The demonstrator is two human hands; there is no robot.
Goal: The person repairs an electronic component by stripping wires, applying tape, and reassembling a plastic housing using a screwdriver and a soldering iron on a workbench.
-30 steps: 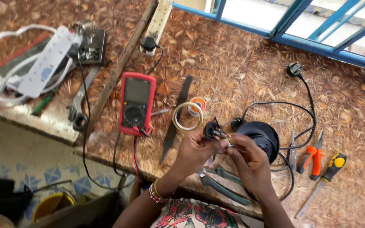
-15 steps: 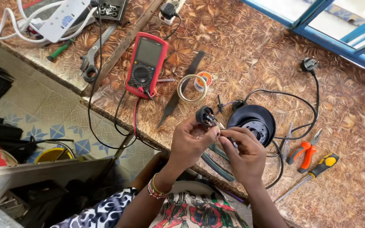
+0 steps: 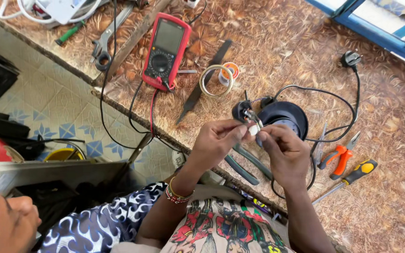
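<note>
The table (image 3: pixel 305 42), covered in brown leaf-patterned sheet, fills the upper and right view; blue-patterned floor tiles (image 3: pixel 57 107) lie at 9 o'clock. A second person in a blue-and-white print sleeve (image 3: pixel 104 225) sits at 7 o'clock.

The left hand (image 3: pixel 216 140) and right hand (image 3: pixel 284 152) meet just above the table edge near the centre. The left hand pinches a small black plug (image 3: pixel 242 111) with wires, its thumb and fingers closed on it. The right hand's fingertips are clenched on a small white piece (image 3: pixel 255 130) touching the plug's wires; what it is I cannot tell.

Just beyond the hands, at 1 o'clock from them, sits a round black device (image 3: pixel 284 117) with a cord (image 3: pixel 352 103) looping to 2 o'clock. A red multimeter (image 3: pixel 166 50) lies at 11 o'clock. Dark pliers (image 3: pixel 244 164) lie under the hands. An orange-handled cutter (image 3: pixel 338 157) and a yellow-and-black screwdriver (image 3: pixel 352 175) lie at 3 o'clock. A tape ring (image 3: pixel 215 80) and a small solder reel (image 3: pixel 230 71) lie at 12 o'clock.
</note>
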